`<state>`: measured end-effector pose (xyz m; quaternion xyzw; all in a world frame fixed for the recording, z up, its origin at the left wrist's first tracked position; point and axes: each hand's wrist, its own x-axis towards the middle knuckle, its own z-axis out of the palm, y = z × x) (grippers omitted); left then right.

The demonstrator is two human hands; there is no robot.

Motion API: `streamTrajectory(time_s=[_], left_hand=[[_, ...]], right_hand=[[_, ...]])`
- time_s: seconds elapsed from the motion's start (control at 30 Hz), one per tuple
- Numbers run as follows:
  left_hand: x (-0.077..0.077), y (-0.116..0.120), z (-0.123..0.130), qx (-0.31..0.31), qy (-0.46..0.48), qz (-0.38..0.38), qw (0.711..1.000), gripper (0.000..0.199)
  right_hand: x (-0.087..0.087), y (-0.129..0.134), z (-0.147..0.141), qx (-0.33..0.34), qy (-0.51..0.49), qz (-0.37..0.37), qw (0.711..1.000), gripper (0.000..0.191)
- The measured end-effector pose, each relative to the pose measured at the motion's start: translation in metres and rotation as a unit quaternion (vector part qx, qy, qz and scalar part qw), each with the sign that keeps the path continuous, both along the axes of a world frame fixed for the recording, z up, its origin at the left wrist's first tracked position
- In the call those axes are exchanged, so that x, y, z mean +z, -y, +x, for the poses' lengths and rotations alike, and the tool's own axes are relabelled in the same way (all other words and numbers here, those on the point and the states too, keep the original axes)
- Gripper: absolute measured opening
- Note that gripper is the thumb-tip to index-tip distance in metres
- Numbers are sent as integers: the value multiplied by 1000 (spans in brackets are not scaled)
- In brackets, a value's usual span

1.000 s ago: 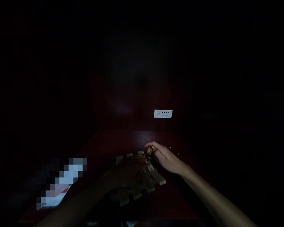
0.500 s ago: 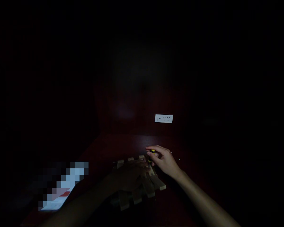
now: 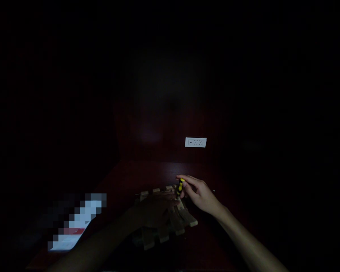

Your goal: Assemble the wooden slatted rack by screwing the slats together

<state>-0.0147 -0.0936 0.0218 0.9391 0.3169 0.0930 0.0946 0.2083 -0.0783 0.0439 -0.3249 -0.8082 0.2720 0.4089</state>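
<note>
Wooden slats [image 3: 163, 237] joined into a fan-like piece lie on the dark red table, their ends sticking out on the near and far sides. My left hand [image 3: 155, 209], in shadow, rests across the middle of them with its fingers stretched out to the right. Between the fingertips of my right hand [image 3: 200, 192] is a screwdriver [image 3: 181, 186] with a short yellow and black handle. It stands nearly upright, its lower end down at a lit slat [image 3: 182, 205] at the right of the piece. The exact contact is too dark to make out.
A white socket plate [image 3: 195, 142] sits on the dark wall behind the table [image 3: 147, 172]. On the left lies a bright, partly pixelated flat object [image 3: 64, 241]. A tiny light speck [image 3: 214, 190] lies right of my right hand. Most of the surroundings are black.
My right hand has shifted slightly right and its fingers have opened a little around the screwdriver, so more of the handle shows. My left hand stays on the slats.
</note>
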Motion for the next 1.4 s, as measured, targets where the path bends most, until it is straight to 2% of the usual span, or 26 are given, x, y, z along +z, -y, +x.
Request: streamTrajectory(time_s=[0.23, 0.47, 0.57, 0.7, 0.8, 0.9, 1.17, 1.4], left_hand=[[8, 3, 2, 2, -11, 1, 1000, 45], [8, 4, 2, 7, 2, -5, 1000, 46], [7, 3, 1, 13, 9, -13, 1000, 45], [8, 4, 2, 12, 7, -25, 1000, 47], [11, 7, 4, 11, 4, -26, 1000, 47], [14, 8, 5, 17, 8, -24, 1000, 46], [3, 1, 1, 8, 16, -11, 1000, 46], [9, 6, 1, 16, 1, -18, 1000, 49]], right_hand=[[7, 1, 3, -18, 35, 28, 999, 36], [12, 1, 1, -10, 32, 66, 997, 33], [11, 1, 1, 5, 25, 46, 999, 33], [4, -3, -1, 20, -23, -16, 999, 32], [-5, -8, -4, 4, -74, -53, 996, 30], [-10, -11, -7, -8, -84, -61, 995, 29], [4, -1, -4, -36, -23, -14, 999, 35], [2, -8, 1, 0, -18, -76, 997, 39]])
